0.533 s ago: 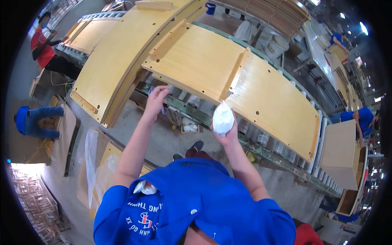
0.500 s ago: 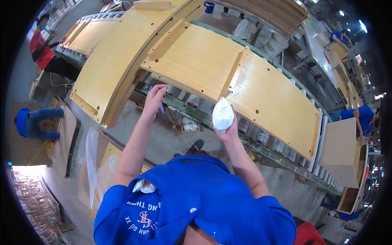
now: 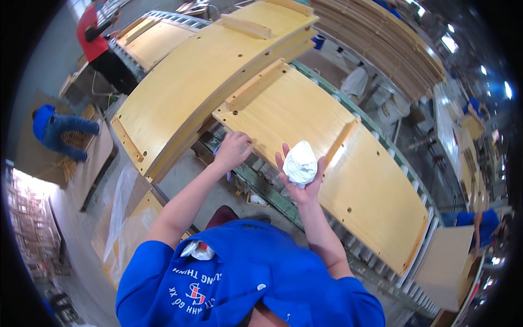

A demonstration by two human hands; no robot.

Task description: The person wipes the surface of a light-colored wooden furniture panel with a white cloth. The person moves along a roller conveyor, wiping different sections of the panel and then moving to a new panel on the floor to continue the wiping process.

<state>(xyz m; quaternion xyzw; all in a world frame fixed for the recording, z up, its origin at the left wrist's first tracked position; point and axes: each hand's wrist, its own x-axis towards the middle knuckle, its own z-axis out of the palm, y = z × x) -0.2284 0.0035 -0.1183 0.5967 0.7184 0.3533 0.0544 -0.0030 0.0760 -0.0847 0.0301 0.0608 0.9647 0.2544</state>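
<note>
My right hand [image 3: 306,188] holds a white, crumpled, rounded bundle [image 3: 300,163] on its palm, fingers spread around its sides. What the bundle contains does not show. It is above the near edge of a curved, varnished wooden panel [image 3: 376,188] with cross rails. My left hand [image 3: 233,151] has its fingers curled close to that panel's near left corner. Bits of a thin, pale purple thing [image 3: 217,149] show beside and below the left hand; most of it is hidden, and its kind is unclear.
The panel rests on a roller conveyor [image 3: 256,182]. A stack of curved panels [image 3: 180,82] stands left. Plastic film [image 3: 122,201] lies on boards lower left. A person in red [image 3: 92,35] stands far left; another in blue [image 3: 60,131] bends over. A cardboard box [image 3: 444,264] is right.
Both hands have moved toward the panel, the left also rightward. The white bundle now lies more openly on my right palm. The whole view has tilted and shifted.
</note>
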